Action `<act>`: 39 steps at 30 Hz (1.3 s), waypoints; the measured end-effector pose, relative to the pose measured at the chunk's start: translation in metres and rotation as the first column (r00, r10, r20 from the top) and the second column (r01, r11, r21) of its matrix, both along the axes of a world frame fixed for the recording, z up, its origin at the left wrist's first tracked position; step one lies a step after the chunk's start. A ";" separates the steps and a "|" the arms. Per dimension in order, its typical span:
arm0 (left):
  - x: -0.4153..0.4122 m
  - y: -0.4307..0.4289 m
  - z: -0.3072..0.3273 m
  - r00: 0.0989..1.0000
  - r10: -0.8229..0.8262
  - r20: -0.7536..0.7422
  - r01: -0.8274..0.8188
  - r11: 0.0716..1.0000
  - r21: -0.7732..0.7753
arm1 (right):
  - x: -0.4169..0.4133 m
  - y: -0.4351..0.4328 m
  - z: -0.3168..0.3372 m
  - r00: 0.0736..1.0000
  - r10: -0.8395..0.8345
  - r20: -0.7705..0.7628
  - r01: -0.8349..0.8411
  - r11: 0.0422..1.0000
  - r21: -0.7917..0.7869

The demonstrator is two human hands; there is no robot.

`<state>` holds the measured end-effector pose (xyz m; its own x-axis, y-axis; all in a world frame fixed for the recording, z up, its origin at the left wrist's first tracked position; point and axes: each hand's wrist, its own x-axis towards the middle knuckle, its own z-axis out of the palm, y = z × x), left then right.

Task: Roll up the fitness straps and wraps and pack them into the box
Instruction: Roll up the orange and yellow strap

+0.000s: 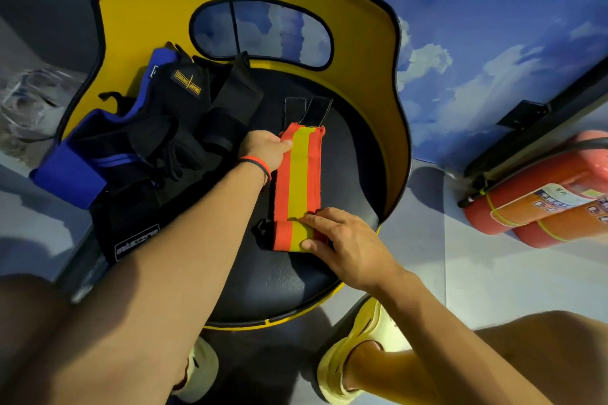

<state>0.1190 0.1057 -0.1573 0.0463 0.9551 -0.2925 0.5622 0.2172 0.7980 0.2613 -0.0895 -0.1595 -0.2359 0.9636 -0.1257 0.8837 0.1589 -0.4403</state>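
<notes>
**Surface and room.** A round black padded seat (296, 279) is serving as the work surface. A yellow chair back (148, 3) with a cut-out opening is curving round its far side. Behind it a wall (493, 10) painted with blue sky and clouds is showing, and a pale floor (493, 279) is lying below.

**Task item.** One orange-and-yellow wrap (297, 174) is lying lengthwise on the seat. Its near end is rolled, and a black tab (317, 112) is extending from its far end.

**Hands.** The left hand (265, 149) is pinching the wrap's far left edge. The right hand (345, 240) is curling over the rolled near end, thumb against its near side.

**Hard to make out.**
- A pile of black and blue gear (148, 141) is covering the seat's left side. Its pieces are overlapping, so the number cannot be told.
- A clear plastic object (29, 99) at far left is blurred.
- The extinguishers are running out of the frame at the right edge.

**Counts.**
- One wrap in hand.
- Two red fire extinguishers (543, 194) lying on the floor.
- Two pale yellow shoes (365, 339).
- Two thin wristbands (256, 164) on the left wrist.
</notes>
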 end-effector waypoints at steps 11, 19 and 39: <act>-0.004 0.000 -0.013 0.985 0.154 0.073 -0.159 0.984 0.074 | 0.003 0.006 0.003 0.999 0.020 -0.045 -0.021 1.000 -0.012; -0.002 -0.002 -0.013 0.970 0.018 -0.242 0.060 0.948 0.314 | 0.003 0.006 -0.001 0.997 -0.011 -0.080 0.009 1.000 -0.018; -0.083 -0.123 -0.016 0.876 -0.478 -0.058 0.475 0.838 0.269 | 0.004 0.000 -0.009 0.938 -0.161 -0.306 0.166 0.986 -0.009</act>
